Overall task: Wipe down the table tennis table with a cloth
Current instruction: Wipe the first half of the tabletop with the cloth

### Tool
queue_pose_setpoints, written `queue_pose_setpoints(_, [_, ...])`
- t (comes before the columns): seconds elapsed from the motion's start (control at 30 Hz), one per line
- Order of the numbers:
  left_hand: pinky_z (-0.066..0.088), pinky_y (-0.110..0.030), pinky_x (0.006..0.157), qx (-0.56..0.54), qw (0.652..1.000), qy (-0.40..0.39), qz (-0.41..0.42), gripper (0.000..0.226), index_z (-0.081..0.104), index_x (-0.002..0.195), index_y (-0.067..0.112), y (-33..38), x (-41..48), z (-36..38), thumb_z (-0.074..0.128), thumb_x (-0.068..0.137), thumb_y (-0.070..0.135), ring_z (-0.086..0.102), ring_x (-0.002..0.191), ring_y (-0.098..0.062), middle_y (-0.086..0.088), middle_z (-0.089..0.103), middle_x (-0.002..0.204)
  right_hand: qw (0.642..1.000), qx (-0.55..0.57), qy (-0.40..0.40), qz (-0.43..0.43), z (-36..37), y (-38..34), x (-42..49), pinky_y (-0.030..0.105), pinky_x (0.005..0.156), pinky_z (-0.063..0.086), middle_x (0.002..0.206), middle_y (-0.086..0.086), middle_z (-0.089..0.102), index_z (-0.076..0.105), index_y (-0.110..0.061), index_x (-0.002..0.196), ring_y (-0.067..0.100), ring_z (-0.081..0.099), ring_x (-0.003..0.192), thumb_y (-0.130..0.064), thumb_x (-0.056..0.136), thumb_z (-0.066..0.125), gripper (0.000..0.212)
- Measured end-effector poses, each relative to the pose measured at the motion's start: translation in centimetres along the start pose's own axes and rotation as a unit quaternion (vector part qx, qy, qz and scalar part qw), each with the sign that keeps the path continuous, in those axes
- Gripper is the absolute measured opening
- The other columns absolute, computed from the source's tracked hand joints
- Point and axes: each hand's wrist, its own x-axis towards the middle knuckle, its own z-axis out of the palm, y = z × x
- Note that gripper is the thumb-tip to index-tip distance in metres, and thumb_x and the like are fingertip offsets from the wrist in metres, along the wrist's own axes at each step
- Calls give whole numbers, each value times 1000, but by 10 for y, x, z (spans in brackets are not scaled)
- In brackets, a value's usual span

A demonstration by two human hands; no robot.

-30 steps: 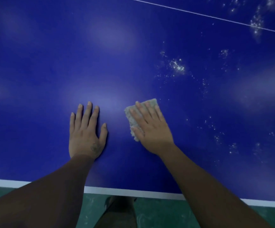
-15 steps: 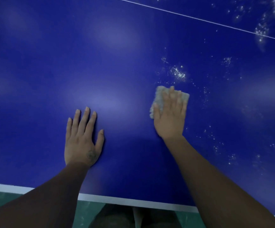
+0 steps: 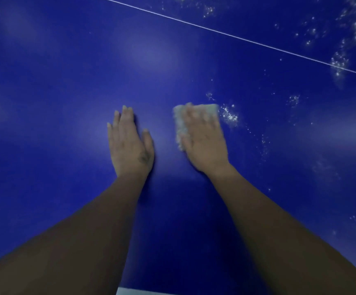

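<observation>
Left hand (image 3: 130, 145): flat, fingers straight, on blue surface (image 3: 66, 103), just left of cloth.
Right hand (image 3: 204, 139): blurred, fingers straight, pressing pale cloth (image 3: 180, 124).
White specks (image 3: 229, 117): just right of cloth.

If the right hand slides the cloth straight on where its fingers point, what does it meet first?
Likely bare tabletop, then the thin white line; the white speck patch lies just right of that path.

Both bare arms reach fwd from the bottom corners, left forearm (image 3: 87, 231) and right forearm (image 3: 279, 231), angling in a bit w/ wrists straight. Left hand (image 3: 130, 145) lies palm-down, flat on the glossy blue table top (image 3: 66, 103), fingers straight & together, thumb out to the side, dark mark near the thumb base. Right hand (image 3: 204, 141) is palm-down too, fingers straight over the pale grey folded cloth (image 3: 180, 124), pressing it. It's blurry tho.
</observation>
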Motion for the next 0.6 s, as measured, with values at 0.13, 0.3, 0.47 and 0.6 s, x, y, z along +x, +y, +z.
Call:
queue_pose_setpoints(0.13, [2,-49,137,124,992,-27,12,67,28,171,10,3,3,17,36,114,44,9,169,-28,-7,20,181,978,2,-9,206,-9,15,14,63,131,11,180,7,11,9,-19,173,34,12,165,-42,112,26,67])
queue_pose_setpoints(0.3, [7,-50,137,138,990,-18,16,68,33,169,11,0,6,18,35,112,47,12,168,-28,-7,23,180,1000,-2,-12,29,-3,28,23,58,133,13,180,0,17,18,-23,172,26,15,165,-43,114,28,63])
queue_pose_setpoints(0.47, [10,-52,137,144,989,-12,14,67,36,168,11,-1,5,20,38,111,45,14,168,-28,-8,25,179,993,5,-25,116,-6,10,69,61,131,11,179,4,15,14,-21,172,33,16,165,-41,109,25,68])
queue_pose_setpoints(0.6, [11,-52,136,150,988,-14,13,67,34,169,11,-1,7,21,37,111,44,13,169,-27,-6,24,180,999,-16,-17,38,1,29,101,58,133,11,180,2,13,11,-21,173,30,14,166,-46,113,22,66])
